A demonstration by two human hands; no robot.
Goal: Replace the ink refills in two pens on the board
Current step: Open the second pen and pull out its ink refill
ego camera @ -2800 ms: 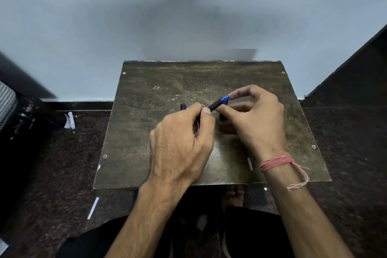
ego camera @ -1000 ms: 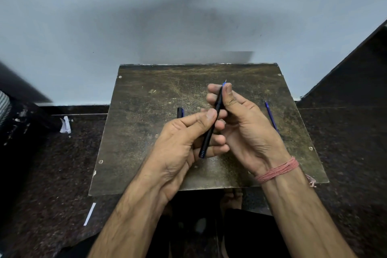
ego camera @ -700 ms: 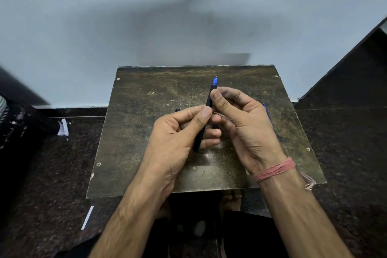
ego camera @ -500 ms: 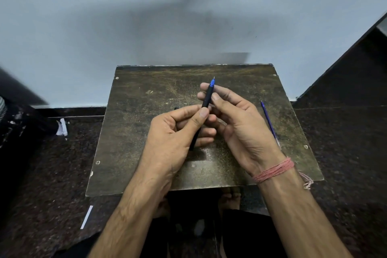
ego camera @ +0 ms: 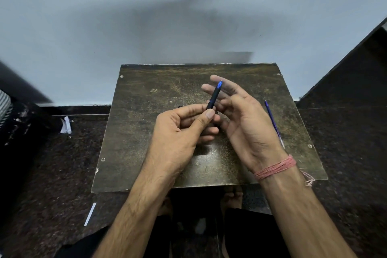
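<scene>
A black pen (ego camera: 214, 97) with a blue tip points up and away over the dark, scratched board (ego camera: 146, 123). My left hand (ego camera: 182, 132) pinches its lower half between thumb and fingers. My right hand (ego camera: 245, 123) is beside the pen with its fingers spread and the palm turned toward it; it holds nothing. A thin blue ink refill (ego camera: 273, 122) lies on the board along the right edge, partly behind my right wrist. A second pen seen earlier is hidden behind my left hand.
The board rests on a dark speckled floor (ego camera: 48, 174) against a pale wall (ego camera: 146, 16). White paper scraps (ego camera: 66, 125) lie on the floor at the left, a white strip (ego camera: 90, 213) near the front left. My legs are below the board.
My right hand has let go of the pen and opened its fingers. The left hand keeps the pen, tilted slightly more to the right. The refill on the right is uncovered.
</scene>
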